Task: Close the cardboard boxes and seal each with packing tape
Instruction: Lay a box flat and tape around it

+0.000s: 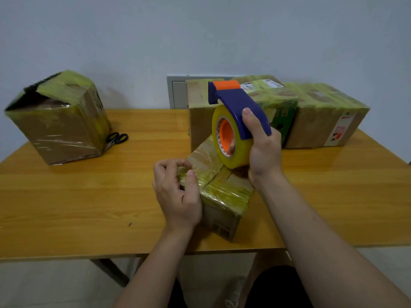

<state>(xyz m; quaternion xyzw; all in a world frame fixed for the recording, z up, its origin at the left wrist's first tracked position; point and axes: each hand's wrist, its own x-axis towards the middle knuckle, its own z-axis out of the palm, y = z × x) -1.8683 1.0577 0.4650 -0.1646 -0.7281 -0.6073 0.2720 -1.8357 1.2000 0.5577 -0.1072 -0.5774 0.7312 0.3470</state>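
Note:
A small cardboard box (219, 192), heavily wrapped in yellowish tape, lies at the table's front centre with its top flaps closed. My right hand (263, 152) grips a blue and orange tape dispenser (235, 121) loaded with a clear-yellow roll, and the roll rests on the box's top. My left hand (178, 192) sits at the box's left top edge, its fingers curled and its thumb on the taped corner. A taller box (60, 121) stands at the far left with its top flaps partly open.
Black scissors (116, 138) lie beside the left box. Three taped boxes stand at the back right: a tall one (200, 116), a green-sided one (275, 101) and a wide one (327, 116). The wooden table (89, 196) ends close to my body.

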